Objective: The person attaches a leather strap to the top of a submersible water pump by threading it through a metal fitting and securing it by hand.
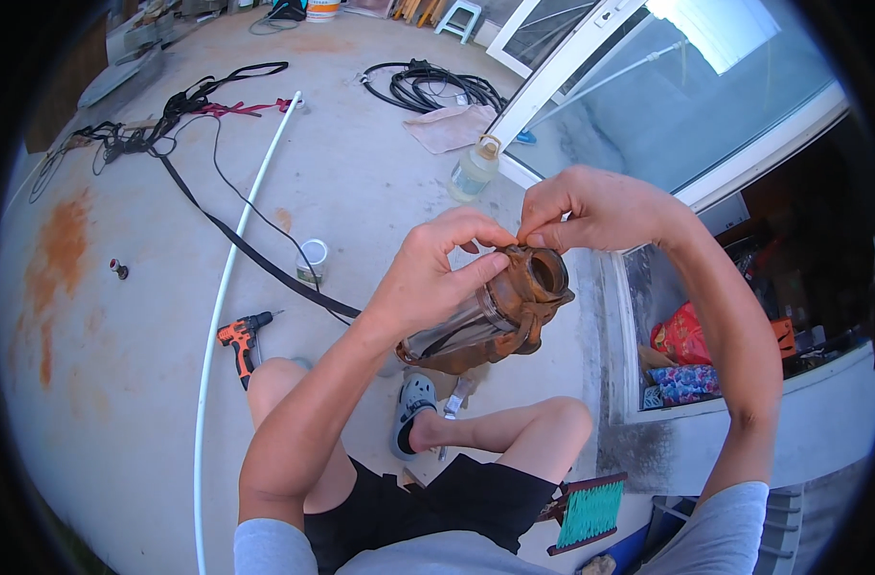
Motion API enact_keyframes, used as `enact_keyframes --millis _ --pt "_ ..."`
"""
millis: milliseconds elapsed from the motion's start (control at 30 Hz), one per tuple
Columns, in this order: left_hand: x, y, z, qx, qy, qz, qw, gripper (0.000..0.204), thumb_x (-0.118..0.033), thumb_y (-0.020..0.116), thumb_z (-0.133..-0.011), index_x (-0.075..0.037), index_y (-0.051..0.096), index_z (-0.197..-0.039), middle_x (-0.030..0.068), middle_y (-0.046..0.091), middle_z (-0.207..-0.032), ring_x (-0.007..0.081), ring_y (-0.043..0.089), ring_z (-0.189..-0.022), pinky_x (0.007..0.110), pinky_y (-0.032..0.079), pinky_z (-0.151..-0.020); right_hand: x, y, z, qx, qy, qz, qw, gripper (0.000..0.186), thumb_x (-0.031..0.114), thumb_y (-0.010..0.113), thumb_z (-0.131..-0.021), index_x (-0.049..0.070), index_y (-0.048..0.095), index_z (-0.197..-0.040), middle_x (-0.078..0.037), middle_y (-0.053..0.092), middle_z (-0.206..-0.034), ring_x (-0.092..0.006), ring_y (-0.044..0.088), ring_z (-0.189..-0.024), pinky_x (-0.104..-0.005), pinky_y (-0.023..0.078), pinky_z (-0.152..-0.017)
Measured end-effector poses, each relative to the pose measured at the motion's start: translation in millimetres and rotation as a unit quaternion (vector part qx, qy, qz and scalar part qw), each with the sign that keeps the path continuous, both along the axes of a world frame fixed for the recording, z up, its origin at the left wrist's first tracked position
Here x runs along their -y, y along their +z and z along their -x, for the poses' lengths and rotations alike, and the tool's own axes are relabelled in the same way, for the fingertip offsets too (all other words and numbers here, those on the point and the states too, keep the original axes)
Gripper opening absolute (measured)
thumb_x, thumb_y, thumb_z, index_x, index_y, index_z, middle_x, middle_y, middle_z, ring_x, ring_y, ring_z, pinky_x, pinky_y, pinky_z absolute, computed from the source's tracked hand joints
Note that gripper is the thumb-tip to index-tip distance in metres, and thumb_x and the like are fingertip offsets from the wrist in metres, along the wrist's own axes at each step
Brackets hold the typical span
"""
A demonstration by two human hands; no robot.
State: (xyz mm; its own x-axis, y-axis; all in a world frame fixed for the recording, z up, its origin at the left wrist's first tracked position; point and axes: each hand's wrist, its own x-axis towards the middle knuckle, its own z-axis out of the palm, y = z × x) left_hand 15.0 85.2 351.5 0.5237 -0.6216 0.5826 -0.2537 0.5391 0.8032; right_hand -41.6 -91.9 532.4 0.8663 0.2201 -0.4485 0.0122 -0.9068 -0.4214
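A rusty brown pump (464, 331), a shiny cylinder with a corroded round outlet at its upper end, is tilted above the floor in front of my knees. My left hand (430, 268) grips the rusty flange, its thumb against the casting and its fingers at the upper edge. On the same edge, beside the outlet, the fingertips of my right hand (583, 211) are pinched together. Whatever small part they hold is too small to make out. Below the pump, its support is partly hidden. A black hose (236, 240) runs across the floor and disappears behind my left forearm.
An orange and black cordless drill (243, 335) lies left of my knee, near a long white pipe (217, 321). Beyond are a white tub (313, 257), a clear jug (474, 171) and coiled black hose (432, 86). A glass door (667, 105) stands to the right; a green-bristled brush (589, 514) lies below.
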Motion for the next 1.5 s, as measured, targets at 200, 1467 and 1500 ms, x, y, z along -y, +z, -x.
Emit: enact_keyframes --millis 200,1467,1500 --pt "2.4 2.0 -0.2 -0.021 -0.002 -0.008 1.000 0.017 -0.001 0.072 -0.089 0.000 0.072 -0.107 0.0047 0.068 -0.107 0.0134 0.059 -0.094 0.029 0.048 -0.087 -10.4 3.3 -9.1 0.044 0.216 0.119 0.968 0.009 0.004 0.069 -0.089 -0.003 0.069 -0.094 -0.014 0.065 -0.088 -0.0337 0.064 -0.080 -0.0415 0.051 -0.071" --pt "-15.0 5.4 14.6 0.106 0.052 0.039 0.992 0.025 0.000 0.077 -0.083 -0.005 0.073 -0.107 0.0074 0.060 -0.122 0.0201 0.058 -0.114 0.034 0.045 -0.101 -46.0 -35.4 119.2 0.404 -0.125 -0.011 0.906 0.018 0.006 0.076 -0.086 0.001 0.069 -0.102 -0.010 0.064 -0.093 -0.0179 0.059 -0.070 -0.0311 0.047 -0.058" --pt "-13.3 5.9 18.9 0.096 0.028 0.040 0.994 0.024 0.002 0.077 -0.082 -0.005 0.073 -0.105 0.0078 0.060 -0.123 0.0211 0.058 -0.115 0.035 0.044 -0.102 -52.0 -41.6 129.0 0.405 -0.126 -0.009 0.905 0.018 0.006 0.076 -0.086 0.001 0.069 -0.102 -0.010 0.064 -0.093 -0.0179 0.059 -0.070 -0.0311 0.047 -0.058"
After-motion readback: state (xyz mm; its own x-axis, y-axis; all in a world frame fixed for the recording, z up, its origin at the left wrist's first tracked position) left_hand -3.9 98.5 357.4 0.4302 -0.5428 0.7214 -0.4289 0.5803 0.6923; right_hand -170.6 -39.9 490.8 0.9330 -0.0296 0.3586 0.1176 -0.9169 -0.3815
